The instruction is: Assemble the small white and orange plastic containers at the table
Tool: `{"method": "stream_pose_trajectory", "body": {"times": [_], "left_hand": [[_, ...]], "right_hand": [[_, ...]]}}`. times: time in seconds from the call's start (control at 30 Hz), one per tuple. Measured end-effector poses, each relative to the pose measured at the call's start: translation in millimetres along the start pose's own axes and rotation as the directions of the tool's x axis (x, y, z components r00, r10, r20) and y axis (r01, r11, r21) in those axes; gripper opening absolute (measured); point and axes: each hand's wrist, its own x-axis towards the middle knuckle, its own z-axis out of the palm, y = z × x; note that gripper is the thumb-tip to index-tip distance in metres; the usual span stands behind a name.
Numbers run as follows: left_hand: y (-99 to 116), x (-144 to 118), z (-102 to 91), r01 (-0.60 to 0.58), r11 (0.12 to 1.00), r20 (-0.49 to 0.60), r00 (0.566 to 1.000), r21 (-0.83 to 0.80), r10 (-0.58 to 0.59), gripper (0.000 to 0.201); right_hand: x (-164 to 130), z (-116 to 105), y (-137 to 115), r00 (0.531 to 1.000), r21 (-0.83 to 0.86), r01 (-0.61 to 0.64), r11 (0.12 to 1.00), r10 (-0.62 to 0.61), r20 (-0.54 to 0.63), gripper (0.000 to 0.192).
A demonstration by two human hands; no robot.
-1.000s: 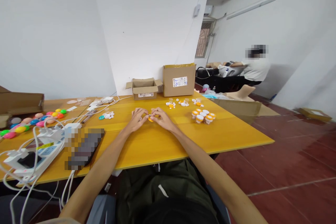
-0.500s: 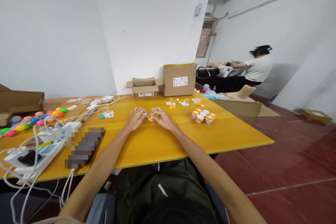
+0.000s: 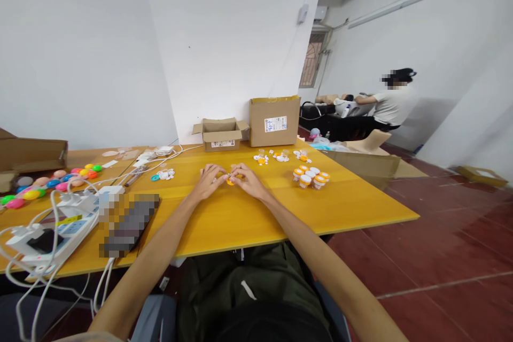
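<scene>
My left hand [image 3: 208,181] and my right hand [image 3: 246,180] meet over the yellow table, fingertips pinched close together. Both hands are closed around tiny parts that are too small to make out. Below the fingertips shows a small orange round piece [image 3: 230,182], partly hidden by my right fingers. To the right stands a cluster of small clear cups with orange and white lids [image 3: 311,176]. Behind them lie loose orange and white parts [image 3: 262,161] in several little groups, with small clear cups among them.
An open carton [image 3: 222,141] and a taller box [image 3: 274,123] stand against the wall. Leftward are white rings [image 3: 165,175], colourful balls [image 3: 52,184], a power strip with cables [image 3: 64,235] and a blurred-out dark device [image 3: 130,227]. Another person [image 3: 395,101] sits at the far right.
My fingertips have shifted slightly around the small parts, and my hands stay in the same place. The other person's arm has moved a little.
</scene>
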Motion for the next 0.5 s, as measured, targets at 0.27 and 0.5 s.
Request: {"method": "stream_pose_trajectory", "body": {"times": [0.27, 0.5], "left_hand": [[-1.6, 2.1, 4.8, 0.008, 1.000, -0.006, 1.000, 0.008, -0.007, 0.033], [-9.4, 2.8, 0.6, 0.045, 0.999, -0.055, 0.998, 0.022, -0.044, 0.034]], "right_hand": [[-0.2, -0.4, 0.1, 1.000, -0.019, 0.023, 1.000, -0.022, 0.002, 0.019], [-2.5, 1.1, -4.5, 0.996, -0.084, 0.073, 0.994, -0.068, 0.064, 0.013]]}}
